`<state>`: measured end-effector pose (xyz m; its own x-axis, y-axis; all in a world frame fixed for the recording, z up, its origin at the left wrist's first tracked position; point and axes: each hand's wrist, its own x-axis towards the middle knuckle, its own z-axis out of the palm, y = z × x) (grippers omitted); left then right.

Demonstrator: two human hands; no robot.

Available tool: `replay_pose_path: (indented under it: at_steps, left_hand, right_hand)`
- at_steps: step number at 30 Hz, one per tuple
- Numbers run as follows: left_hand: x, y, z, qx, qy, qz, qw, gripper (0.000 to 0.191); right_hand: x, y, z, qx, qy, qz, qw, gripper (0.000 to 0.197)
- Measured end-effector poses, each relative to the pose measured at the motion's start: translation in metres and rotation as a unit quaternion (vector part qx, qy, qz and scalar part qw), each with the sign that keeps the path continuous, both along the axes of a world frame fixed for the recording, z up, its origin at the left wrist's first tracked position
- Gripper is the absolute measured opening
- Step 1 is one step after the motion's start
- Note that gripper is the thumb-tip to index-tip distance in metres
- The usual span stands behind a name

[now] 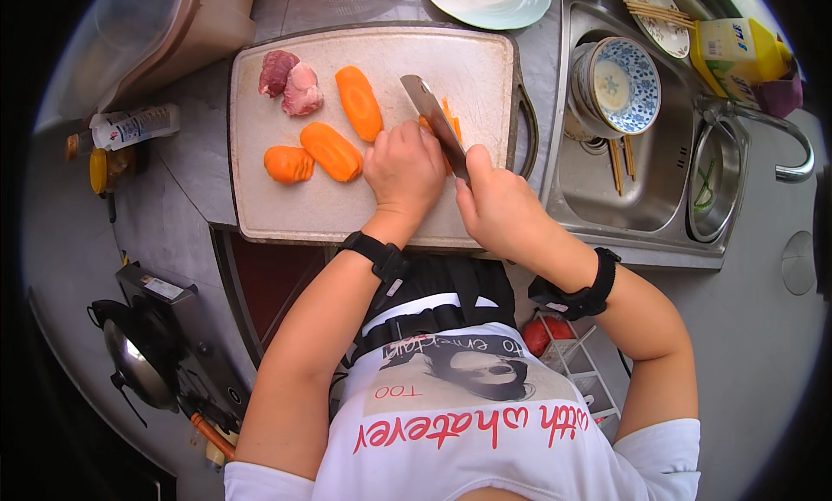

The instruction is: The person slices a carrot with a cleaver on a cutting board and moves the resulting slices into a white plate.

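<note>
My right hand [500, 199] grips the handle of a kitchen cleaver [432, 114], whose blade points up and to the left over the cutting board [273, 208]. Against the blade's left side, my left hand [409, 166] presses down with bent fingers on a carrot piece that is mostly hidden. Thin carrot strips [453, 121] lie at the blade's right side. To the left rest a long peeled carrot piece [359, 104], a second piece [331, 152] and a short stub [288, 164]. Two chunks of raw meat [302, 90] sit at the board's upper left.
Right of the board, a steel sink [650, 205] holds stacked bowls [624, 88], chopsticks and a metal basin [715, 189] under the faucet [796, 169]. A plate [491, 0] stands behind the board. A lidded wok [133, 355] is at the lower left.
</note>
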<state>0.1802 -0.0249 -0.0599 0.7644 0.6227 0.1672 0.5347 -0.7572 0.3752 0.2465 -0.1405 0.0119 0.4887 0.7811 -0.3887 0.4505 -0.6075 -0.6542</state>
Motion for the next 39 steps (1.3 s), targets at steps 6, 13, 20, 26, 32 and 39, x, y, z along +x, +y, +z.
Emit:
replay_pose_path:
  at_steps: [6, 13, 20, 26, 32, 39]
  left_hand:
    - [0.000, 0.001, -0.007, 0.025, 0.002, 0.000, 1.000, 0.015]
    - [0.000, 0.002, -0.008, 0.046, 0.001, -0.005, 0.999, 0.017]
    - [0.001, 0.003, -0.009, 0.051, -0.008, -0.002, 0.999, 0.015]
    - [0.002, 0.002, -0.010, 0.039, -0.022, -0.008, 0.999, 0.015]
    - [0.000, 0.003, -0.011, 0.033, -0.024, -0.008, 0.999, 0.016]
    - [-0.003, 0.004, -0.009, 0.026, -0.008, -0.007, 1.000, 0.012]
  right_hand:
    - [-0.003, 0.000, 0.003, 0.002, 0.016, -0.005, 1.000, 0.022]
    - [0.003, -0.023, 0.031, 0.018, 0.071, -0.015, 0.997, 0.023]
    - [0.015, -0.020, 0.033, 0.009, 0.120, 0.024, 0.992, 0.022]
    - [0.025, -0.015, 0.027, 0.004, 0.131, 0.043, 0.990, 0.023]
    - [0.022, -0.003, 0.017, 0.003, 0.126, 0.041, 0.991, 0.022]
    - [-0.008, 0.007, -0.001, 0.017, 0.015, 0.010, 1.000, 0.021]
